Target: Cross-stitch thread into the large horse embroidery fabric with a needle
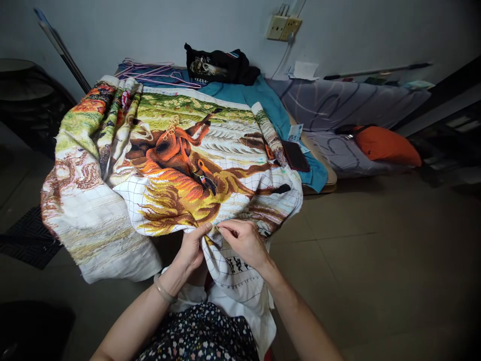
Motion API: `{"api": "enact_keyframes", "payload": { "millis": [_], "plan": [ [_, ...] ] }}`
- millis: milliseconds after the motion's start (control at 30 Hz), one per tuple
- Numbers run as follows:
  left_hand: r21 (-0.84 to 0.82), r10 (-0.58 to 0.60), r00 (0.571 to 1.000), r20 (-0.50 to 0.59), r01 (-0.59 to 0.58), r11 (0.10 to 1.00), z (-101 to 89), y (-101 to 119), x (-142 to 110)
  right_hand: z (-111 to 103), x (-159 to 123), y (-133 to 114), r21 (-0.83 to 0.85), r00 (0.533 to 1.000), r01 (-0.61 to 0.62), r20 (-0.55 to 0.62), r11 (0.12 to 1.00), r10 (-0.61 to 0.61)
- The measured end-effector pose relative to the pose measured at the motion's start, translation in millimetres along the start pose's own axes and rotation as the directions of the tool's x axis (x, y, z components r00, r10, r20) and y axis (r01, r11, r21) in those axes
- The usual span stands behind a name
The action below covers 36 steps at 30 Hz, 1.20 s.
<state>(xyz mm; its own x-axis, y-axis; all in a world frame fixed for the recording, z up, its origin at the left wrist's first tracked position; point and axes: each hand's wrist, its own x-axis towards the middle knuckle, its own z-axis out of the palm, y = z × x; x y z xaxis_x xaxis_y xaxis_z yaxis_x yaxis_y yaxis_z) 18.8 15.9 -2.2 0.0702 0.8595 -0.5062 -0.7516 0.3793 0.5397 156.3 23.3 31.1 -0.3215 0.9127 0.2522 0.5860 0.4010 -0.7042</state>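
Observation:
A large cross-stitch cloth (176,190), worked with horses in orange and brown on a gridded white ground, spreads before me and hangs toward my lap. My left hand (195,244) grips a gathered fold of it, thumb on top and the other fingers hidden underneath. Close beside it, my right hand (246,243) is closed in a pinch at the cloth's surface; whatever lies between those fingertips is too small to make out. Loose yellowish thread (171,128) lies on the stitched horses. The cloth's left part is bunched in rolls, and its right end is rolled up.
Behind the cloth are pink hangers (150,72) and a black bag (221,65) on a teal cover (240,93). A dark phone (296,155) lies at the right. Farther right sits an orange cushion (387,145). A wall socket (283,27) holds a plugged-in cable.

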Motion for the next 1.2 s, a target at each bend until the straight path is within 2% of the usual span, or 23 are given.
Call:
{"api": "enact_keyframes", "payload": {
  "millis": [233, 433, 800, 1033, 1200],
  "plan": [
    [-0.008, -0.005, 1.0, -0.018, 0.005, 1.0, 0.2, 0, 0, 4, 0, -9, -0.112, 1.0, -0.018, -0.025, 0.994, 0.015],
    [-0.003, -0.004, 1.0, -0.009, 0.004, 1.0, 0.2, 0, 1, 7, 0, 2, 0.057, 0.997, -0.009, -0.081, 0.998, 0.013],
    [0.013, -0.025, 0.999, -0.024, 0.025, 1.0, 0.5, 1, 3, 12, 2, 17, 0.253, 0.996, -0.04, -0.063, 0.967, 0.058],
    [-0.007, -0.015, 1.0, -0.021, 0.015, 1.0, -1.9, 0, 3, 20, -3, 16, 0.259, 0.986, -0.075, -0.127, 0.963, 0.111],
    [-0.008, -0.017, 1.0, -0.018, 0.017, 1.0, -2.2, 0, 3, 18, -2, 16, 0.249, 0.989, -0.036, -0.127, 0.968, 0.069]
  ]
}}
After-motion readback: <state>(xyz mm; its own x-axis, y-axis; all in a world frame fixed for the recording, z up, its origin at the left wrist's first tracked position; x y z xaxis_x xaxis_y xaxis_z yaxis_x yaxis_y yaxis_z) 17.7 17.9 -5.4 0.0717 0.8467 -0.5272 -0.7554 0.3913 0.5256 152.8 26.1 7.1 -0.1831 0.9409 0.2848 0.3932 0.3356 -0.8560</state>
